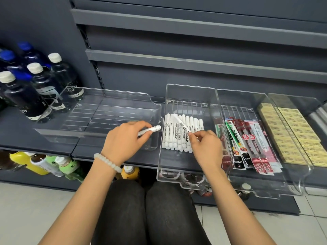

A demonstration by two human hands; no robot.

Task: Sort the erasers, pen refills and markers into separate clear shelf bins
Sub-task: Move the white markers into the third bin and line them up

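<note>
White cylindrical plastic markers (182, 133) with black print (a barcode stripe on several) in a clear ridged plastic bin (191, 96). Red, green, black and white printed packets of pen refills (247, 144). Pale yellow rectangular erasers (290, 131) with fine dark lettering. Dark grey metal shelving (194, 55). Milky white round-bead bracelet (108, 162). Dark bottles with white caps (36, 68), deep blue bottles with blue caps (8, 55). Yellow and green bottles (58, 165) below.

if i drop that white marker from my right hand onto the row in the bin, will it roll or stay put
The white marker looks round and smooth, so it would probably roll a little. The row of markers beneath forms grooves that should likely catch it. It seems stiff and light, pinched by the right hand at one end without sagging.
</note>
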